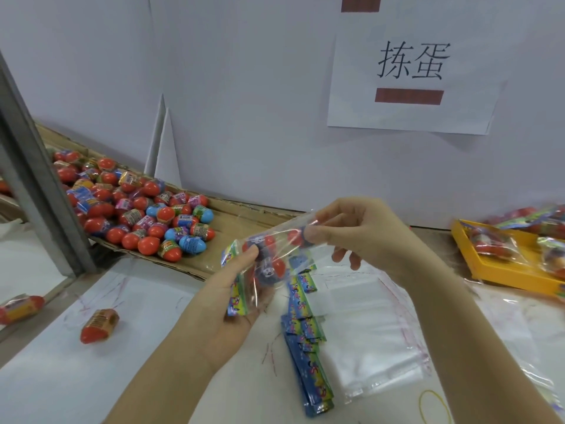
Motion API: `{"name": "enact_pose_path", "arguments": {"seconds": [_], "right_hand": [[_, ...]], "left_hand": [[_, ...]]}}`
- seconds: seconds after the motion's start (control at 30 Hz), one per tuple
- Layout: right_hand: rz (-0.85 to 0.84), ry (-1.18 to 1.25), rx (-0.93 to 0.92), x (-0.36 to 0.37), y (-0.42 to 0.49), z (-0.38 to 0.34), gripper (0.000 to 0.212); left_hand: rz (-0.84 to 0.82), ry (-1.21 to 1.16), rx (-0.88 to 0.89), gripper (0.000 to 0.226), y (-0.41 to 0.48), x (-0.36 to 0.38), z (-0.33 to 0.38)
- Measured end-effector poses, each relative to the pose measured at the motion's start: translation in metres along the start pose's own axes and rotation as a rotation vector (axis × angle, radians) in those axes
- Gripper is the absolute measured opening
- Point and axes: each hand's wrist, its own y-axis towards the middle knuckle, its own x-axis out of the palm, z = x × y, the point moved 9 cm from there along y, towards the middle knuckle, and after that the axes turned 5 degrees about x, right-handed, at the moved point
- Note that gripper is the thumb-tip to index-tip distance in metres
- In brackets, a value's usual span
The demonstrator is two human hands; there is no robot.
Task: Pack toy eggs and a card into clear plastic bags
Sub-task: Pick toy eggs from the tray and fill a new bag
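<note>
At the far left edge of the frame one toy egg (21,309) is seen lying on its side, and a second loose egg (97,327), red with a printed band, lies on the white desk (61,377) a little to its right. Both are well apart from the hands. Above them, in the middle left, a cardboard tray (232,215) is filled with a pile of eggs (134,209). Most are red and four or so are blue; there are dozens, too many for an exact count.

In the centre one clear bag (275,252) is held tilted above the desk between the two hands. Its lower end is gripped by the left hand (226,304), thumb on the front and fingers beneath. One colourful card (237,289) is seen inside it along the left side, beside several red eggs whose number cannot be told through the glare. The bag's upper end is pinched by the right hand (360,237) between thumb and forefinger, the other fingers loosely curled.

Below the bag an overlapping row of cards (305,341) is laid on the desk. Just to its right lies a flat stack of empty clear bags (373,332), with one yellow rubber band (434,405) at the lower right. At the right edge packed bags (489,243) are held in one yellow tray (501,270).
</note>
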Motion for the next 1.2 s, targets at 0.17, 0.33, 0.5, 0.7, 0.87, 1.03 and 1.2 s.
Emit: {"name": "enact_pose_path", "arguments": {"seconds": [0.17,0.33,0.5,0.7,0.87,1.03,1.2], "right_hand": [[0.056,0.031,-0.014,0.004,-0.001,-0.003,0.02],[0.053,-0.023,-0.034,0.015,-0.001,-0.004,0.025],[-0.023,-0.067,-0.081,0.015,0.0,-0.006,0.024],[-0.028,-0.083,-0.085,0.017,-0.001,-0.004,0.024],[0.092,-0.115,-0.141,0.014,-0.002,-0.01,0.025],[0.088,-0.164,-0.2,0.021,-0.006,-0.017,0.019],[0.082,-0.196,-0.254,0.032,-0.007,-0.02,0.027]], "left_hand": [[0.028,0.061,0.005,0.014,0.003,0.006,0.001],[-0.037,0.106,0.095,0.023,0.008,0.005,0.001],[-0.023,0.129,0.092,0.054,-0.002,-0.007,-0.004],[0.06,0.177,0.195,0.061,-0.006,-0.008,0.004],[-0.007,0.06,0.104,0.068,-0.008,0.0,-0.003],[-0.04,0.017,0.095,0.067,-0.007,0.002,-0.005],[-0.021,0.011,0.067,0.069,-0.004,-0.004,-0.007]]}}
